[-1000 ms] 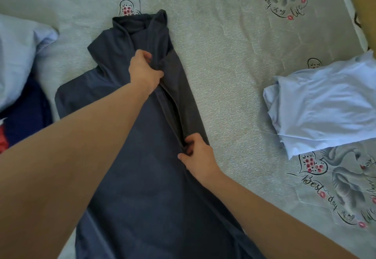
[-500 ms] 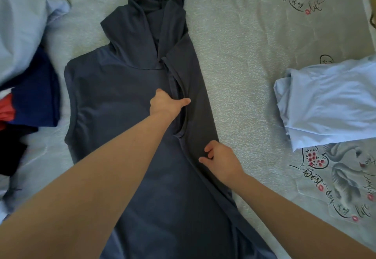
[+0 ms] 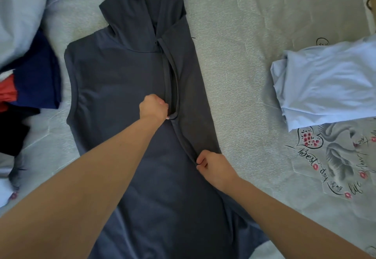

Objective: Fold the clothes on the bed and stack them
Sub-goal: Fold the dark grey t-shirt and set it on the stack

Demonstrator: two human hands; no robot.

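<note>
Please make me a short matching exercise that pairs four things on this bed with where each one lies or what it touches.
Things:
1. dark grey sleeveless hoodie
2. folded light blue shirt
3. navy garment
4. left hand

Places:
A. at the left edge, in the unfolded pile
B. at the right, on the printed bedsheet
C. spread flat in the middle
D. gripping the folded-in armhole edge

Pairs: 1-C, 2-B, 3-A, 4-D

Matt grey cloth garment on textured bedsheet.
</note>
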